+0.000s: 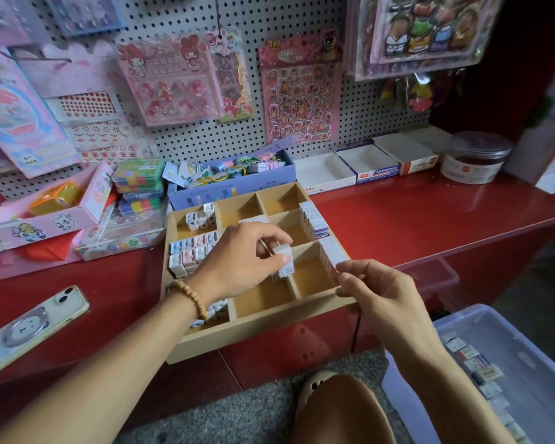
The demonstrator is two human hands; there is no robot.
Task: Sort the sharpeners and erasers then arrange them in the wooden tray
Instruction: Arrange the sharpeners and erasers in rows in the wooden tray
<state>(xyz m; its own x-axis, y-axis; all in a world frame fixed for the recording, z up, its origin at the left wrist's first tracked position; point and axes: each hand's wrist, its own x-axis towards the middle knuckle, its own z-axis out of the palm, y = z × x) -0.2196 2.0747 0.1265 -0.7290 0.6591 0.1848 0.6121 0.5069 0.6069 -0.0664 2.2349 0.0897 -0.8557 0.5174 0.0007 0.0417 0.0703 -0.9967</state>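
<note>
Fingers of your left hand [241,254] curl round a small white eraser [284,262], thumb on its near face, holding it over the divider between the tray's middle and right compartments. Your right hand [377,294] sits at the near right corner of the wooden tray [253,328], fingers bent, the tips pinching or steadying the near end of the row of erasers [329,251] standing on edge along the right wall; you cannot tell whether it actually grips one.

That standing row is your main risk, I judge: nudge its end while the right hand is on it and the pieces could topple like dominoes into the bare compartment beside them. The held eraser could also catch on the divider and drop into the wrong compartment.

Sharpeners [189,251] fill the left compartments, and a second eraser row [314,219] stands further back on the right. The clear bin [446,334] by your right arm holds loose pieces yet to sort, so plenty remains. A phone [36,325] lies on the red counter [430,225].
</note>
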